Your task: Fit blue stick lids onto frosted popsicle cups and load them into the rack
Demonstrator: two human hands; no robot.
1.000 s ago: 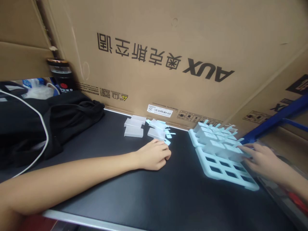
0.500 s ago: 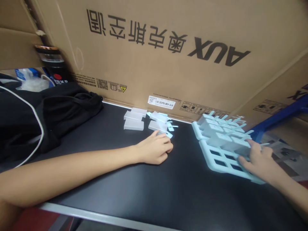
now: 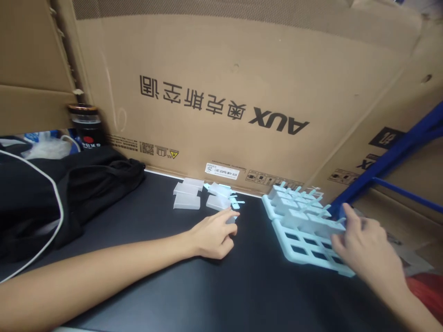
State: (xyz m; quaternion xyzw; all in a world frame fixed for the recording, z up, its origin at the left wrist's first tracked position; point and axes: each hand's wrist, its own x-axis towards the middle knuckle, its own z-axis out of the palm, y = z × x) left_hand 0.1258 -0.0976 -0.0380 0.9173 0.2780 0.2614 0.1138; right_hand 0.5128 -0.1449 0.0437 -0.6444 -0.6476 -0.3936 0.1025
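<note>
My left hand [image 3: 215,233] rests on the black tabletop with its fingers curled. Its forefinger and thumb pinch a small translucent plastic piece [image 3: 231,220] at the edge of a cluster of loose translucent moulds [image 3: 187,201] and pale blue sticks [image 3: 237,202]. My right hand [image 3: 363,249] grips the right side of a light blue rack [image 3: 297,251], fingers bent over its edge. Several white moulds with stick handles [image 3: 294,213] stand in the rack's far rows. The near rows are open rectangular holes.
A large brown cardboard box [image 3: 242,83] walls off the back of the table. A black bag [image 3: 79,189] with a white cable [image 3: 58,203] and a dark bottle [image 3: 86,127] sit at the left. A blue metal frame [image 3: 387,159] rises at the right.
My right hand shifted a little along the rack's right edge, keeping hold of it. My left hand stayed by the loose pieces. The camera tilted up slightly.
</note>
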